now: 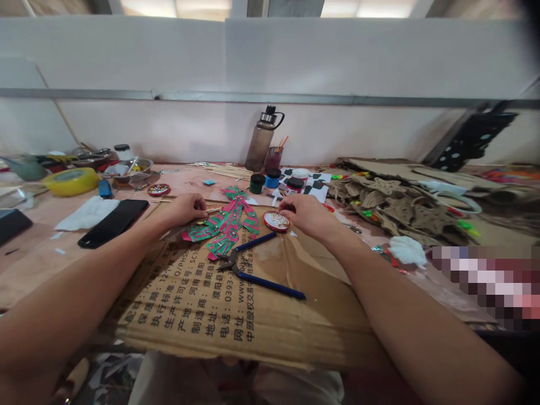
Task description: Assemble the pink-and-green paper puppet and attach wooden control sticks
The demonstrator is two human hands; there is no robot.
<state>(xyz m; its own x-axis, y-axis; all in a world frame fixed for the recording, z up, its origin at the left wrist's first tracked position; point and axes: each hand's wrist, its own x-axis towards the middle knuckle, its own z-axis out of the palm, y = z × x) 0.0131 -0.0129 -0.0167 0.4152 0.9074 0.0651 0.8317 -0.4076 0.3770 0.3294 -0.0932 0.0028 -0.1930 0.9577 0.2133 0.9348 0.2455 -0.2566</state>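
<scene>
My left hand (185, 208) is curled shut on a thin wooden stick at the left edge of a green and pink painted cut-out figure (228, 225). The figure lies on a flattened cardboard sheet (236, 315) printed with black characters. My right hand (306, 215) is pinched closed over a small round red-rimmed tin (276, 221) full of tiny bits, right of the figure; what the fingers grip is too small to name. Blue-handled pliers (257, 270) lie on the cardboard between my forearms, untouched.
A black phone (113, 222) and white tissue (86, 214) lie left. Yellow tape roll (71, 181), metal bowl (133, 169), paint jars (272, 179), a bottle (261, 140) stand behind. A heap of cardboard cut-outs (392, 205) fills the right.
</scene>
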